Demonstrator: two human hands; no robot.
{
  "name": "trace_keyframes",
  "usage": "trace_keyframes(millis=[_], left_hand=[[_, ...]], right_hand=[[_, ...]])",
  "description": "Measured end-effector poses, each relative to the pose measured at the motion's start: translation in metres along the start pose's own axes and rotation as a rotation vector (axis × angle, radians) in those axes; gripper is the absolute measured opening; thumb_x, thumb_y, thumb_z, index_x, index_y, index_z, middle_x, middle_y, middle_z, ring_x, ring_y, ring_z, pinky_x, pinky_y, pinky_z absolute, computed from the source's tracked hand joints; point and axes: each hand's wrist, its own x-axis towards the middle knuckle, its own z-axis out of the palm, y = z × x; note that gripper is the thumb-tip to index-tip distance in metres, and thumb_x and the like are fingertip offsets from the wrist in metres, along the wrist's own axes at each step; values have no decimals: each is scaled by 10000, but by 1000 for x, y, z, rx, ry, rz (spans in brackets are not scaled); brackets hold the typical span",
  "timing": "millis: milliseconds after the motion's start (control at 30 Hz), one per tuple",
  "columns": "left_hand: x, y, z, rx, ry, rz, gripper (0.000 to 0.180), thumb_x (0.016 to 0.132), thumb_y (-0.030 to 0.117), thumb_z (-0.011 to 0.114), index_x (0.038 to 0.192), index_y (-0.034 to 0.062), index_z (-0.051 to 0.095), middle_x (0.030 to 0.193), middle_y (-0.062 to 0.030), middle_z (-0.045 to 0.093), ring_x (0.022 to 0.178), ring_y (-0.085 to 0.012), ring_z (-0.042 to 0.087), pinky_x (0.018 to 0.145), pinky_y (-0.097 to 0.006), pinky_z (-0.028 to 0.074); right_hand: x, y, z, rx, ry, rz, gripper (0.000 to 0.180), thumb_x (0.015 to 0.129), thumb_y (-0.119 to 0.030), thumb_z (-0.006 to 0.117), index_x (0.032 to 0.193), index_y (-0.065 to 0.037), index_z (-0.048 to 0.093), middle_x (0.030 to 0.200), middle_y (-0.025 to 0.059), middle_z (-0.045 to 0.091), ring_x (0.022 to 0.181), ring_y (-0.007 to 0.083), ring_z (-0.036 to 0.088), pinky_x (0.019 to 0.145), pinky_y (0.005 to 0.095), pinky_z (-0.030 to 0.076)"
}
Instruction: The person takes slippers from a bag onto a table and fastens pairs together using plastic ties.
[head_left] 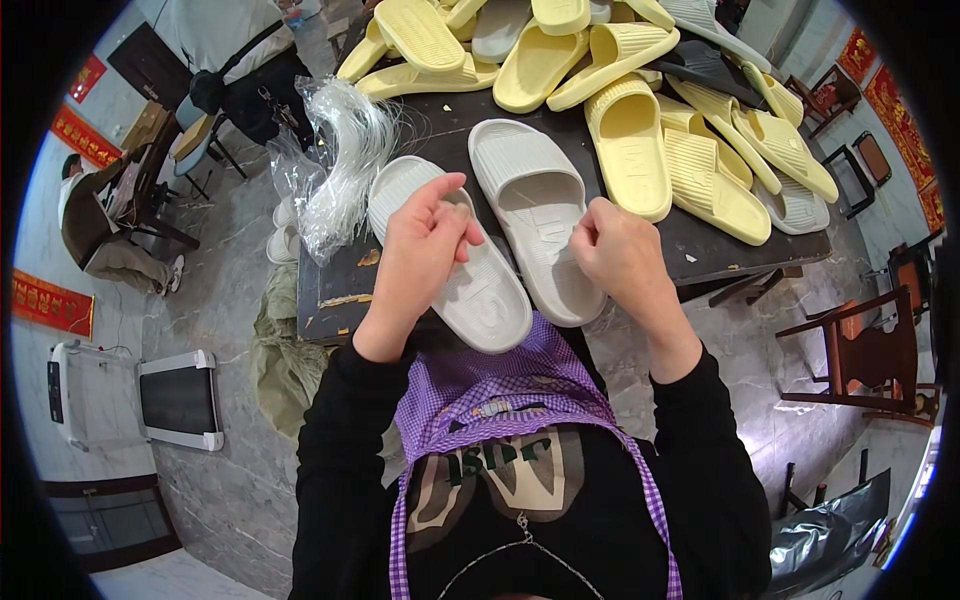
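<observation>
Nearest you, your purple checked apron (445, 385) hangs over your black top. Your left hand (425, 240) is over the left grey slipper (485, 305), covering part of its strap; the index finger reaches out while the other fingers curl in. Your right hand (620, 245) is bunched into a loose fist beside the right grey slipper (530, 200), at its right edge. You may have something thin pinched in either hand, but I cannot tell.

The two grey slippers are side by side at the near edge of the dark table (330, 290), toes away from you, heels reaching past the edge toward your apron.

Just beyond your left hand, a bundle of clear strands (350, 165) spreads on the table's left side. Past your right hand lies a yellow slipper (630, 150), and behind it more yellow slippers (535, 70) are heaped, with a black slipper (710, 70) among them.

Off the table, you have a wooden chair (865, 350) to your right and a treadmill (180, 400) on the floor to your left. Farther off on the left, a person sits (125, 260) and another stands (225, 40).
</observation>
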Motion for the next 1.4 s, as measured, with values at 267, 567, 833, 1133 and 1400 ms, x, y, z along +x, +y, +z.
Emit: trace_keyframes(millis=[267, 567, 833, 1133, 1400], left_hand=[[25, 25, -22, 999, 149, 694, 320, 770, 68, 583, 1077, -6, 534, 832, -138, 573, 712, -304, 559, 643, -365, 452], [144, 14, -32, 1172, -426, 384, 256, 755, 94, 569, 988, 5, 623, 772, -126, 617, 717, -236, 590, 651, -311, 466], [187, -6, -23, 874, -600, -225, 203, 776, 109, 551, 919, -16, 620, 679, -93, 607, 679, -213, 585, 642, -305, 468], [177, -15, -31, 1140, -686, 493, 194, 815, 115, 497, 884, -14, 624, 688, -56, 615, 599, -126, 559, 527, -250, 447], [157, -6, -23, 935, -746, 41, 209, 765, 56, 462, 861, 10, 642, 584, -33, 541, 531, -123, 514, 514, -273, 421]], right_hand=[[29, -3, 38, -212, -51, -49, 149, 773, -125, 527, 747, 21, 514, 685, 179, 591, 653, 337, 588, 602, 409, 468], [38, -7, 46, -232, -88, -2, 191, 806, -156, 511, 769, 31, 514, 718, 214, 601, 687, 354, 601, 629, 423, 481], [37, -8, 57, -331, -14, -25, 152, 775, -133, 533, 723, 10, 530, 634, 171, 606, 589, 317, 620, 529, 387, 501], [38, 10, 41, -369, -20, 34, 209, 799, -196, 528, 743, 5, 523, 659, 192, 605, 612, 332, 607, 571, 414, 490], [50, 25, 43, -203, -21, -57, 171, 767, -151, 546, 705, 8, 560, 661, 189, 604, 628, 347, 600, 598, 436, 478]])
